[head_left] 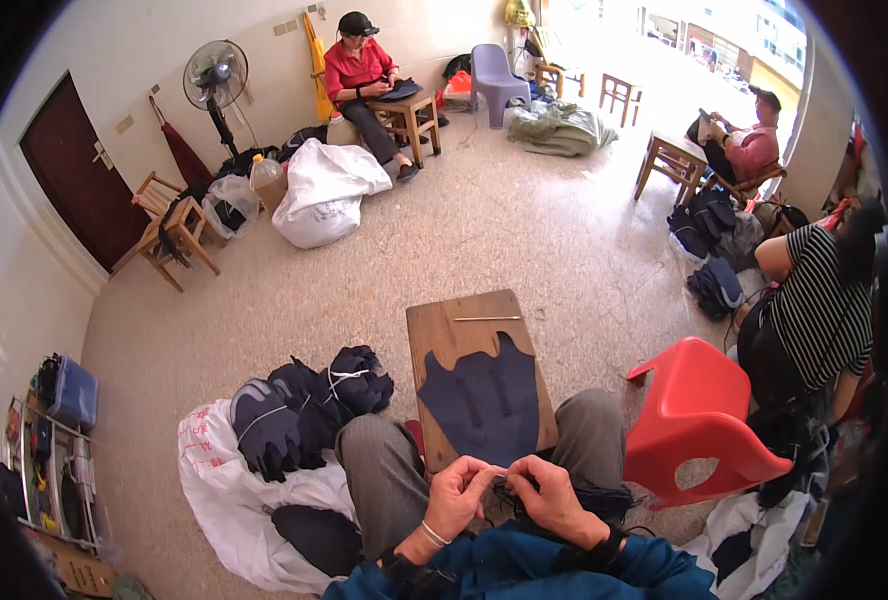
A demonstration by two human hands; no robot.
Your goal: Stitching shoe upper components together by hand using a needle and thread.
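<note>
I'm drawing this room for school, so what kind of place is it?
Probably a small workroom for handling cloth: a dark cut cloth piece lies on a low wooden stool, dark cloth bundles sit nearby, and a person in red has dark cloth too.

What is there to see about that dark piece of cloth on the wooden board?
The dark cloth looks like matte navy fabric, lying mostly flat on the wooden board. Its far edge is cut in curves with raised points; two darker, narrow marks run lengthwise, whether slits or seams I can't tell. Its near end reaches toward the person's left hand and right hand; whether they touch it is unclear.
</note>
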